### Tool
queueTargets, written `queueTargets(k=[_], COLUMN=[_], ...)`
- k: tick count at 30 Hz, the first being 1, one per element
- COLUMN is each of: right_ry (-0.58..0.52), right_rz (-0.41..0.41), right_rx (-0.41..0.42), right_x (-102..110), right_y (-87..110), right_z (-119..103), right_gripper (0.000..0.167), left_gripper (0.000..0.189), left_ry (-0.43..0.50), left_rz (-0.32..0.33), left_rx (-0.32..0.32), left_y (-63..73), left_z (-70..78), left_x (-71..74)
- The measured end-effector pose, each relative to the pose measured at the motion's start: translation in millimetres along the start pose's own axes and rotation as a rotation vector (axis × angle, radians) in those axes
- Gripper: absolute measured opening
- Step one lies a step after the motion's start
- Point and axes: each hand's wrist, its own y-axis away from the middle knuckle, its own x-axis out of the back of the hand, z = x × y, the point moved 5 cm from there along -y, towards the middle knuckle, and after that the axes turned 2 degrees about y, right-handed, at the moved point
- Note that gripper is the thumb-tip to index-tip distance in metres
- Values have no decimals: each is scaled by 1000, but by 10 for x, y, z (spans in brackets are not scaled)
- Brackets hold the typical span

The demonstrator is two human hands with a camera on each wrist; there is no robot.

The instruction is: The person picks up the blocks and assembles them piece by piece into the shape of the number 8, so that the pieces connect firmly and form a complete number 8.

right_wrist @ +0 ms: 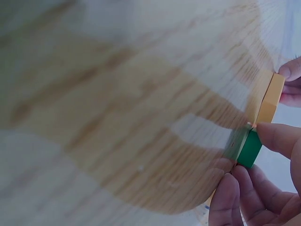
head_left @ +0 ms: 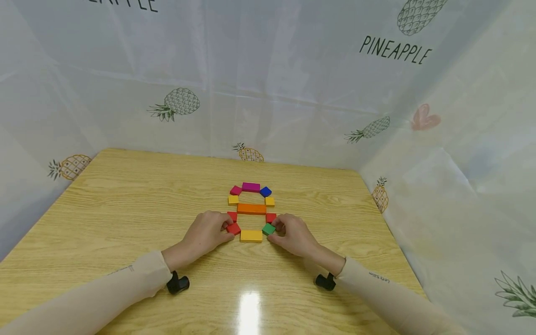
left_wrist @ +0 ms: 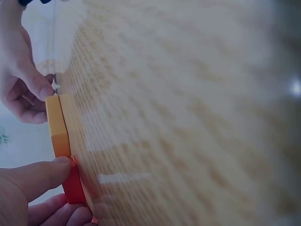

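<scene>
My left hand (head_left: 208, 229) pinches a tilted red block (head_left: 233, 229) between thumb and fingers at the lower left of a ring of blocks. On the opposite side, my right hand (head_left: 294, 235) pinches a green block (head_left: 269, 229), thumb on its near side. Between these two lies a long yellow block (head_left: 251, 236), flat on the table. Just above the hands, another red block (head_left: 232, 217) sits at the left and a third red block (head_left: 271, 217) at the right. In the left wrist view, the left thumb presses the red block (left_wrist: 74, 185) beside the yellow one's end.
An orange bar (head_left: 251, 209) crosses the middle of the figure. Beyond it are small yellow blocks (head_left: 233, 200), a pinkish-red block (head_left: 236, 190), a magenta block (head_left: 251, 187) and a blue block (head_left: 265, 191). Pineapple-printed cloth (head_left: 268, 93) hangs behind the wooden table (head_left: 125, 209).
</scene>
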Motion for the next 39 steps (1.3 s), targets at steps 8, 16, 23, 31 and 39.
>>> queueTargets(k=[8, 16, 23, 31, 39], right_ry=[-7, -12, -25, -41, -13], right_rz=[-4, 3, -1, 20, 103], right_rx=[-5, 4, 2, -56, -41], right_x=[2, 17, 25, 157, 467], right_y=[5, 14, 35, 121, 207], right_z=[3, 0, 14, 51, 145], right_gripper=[23, 24, 29, 40, 45], left_gripper=[25, 26, 27, 28, 33], left_ry=[-10, -14, -7, 36, -35], left_rz=[2, -7, -12, -43, 36], left_rx=[-3, 6, 7, 6, 46], left_y=[4, -8, -9, 53, 212], left_z=[6, 13, 19, -23, -165], left_x=[8, 7, -1, 21, 321])
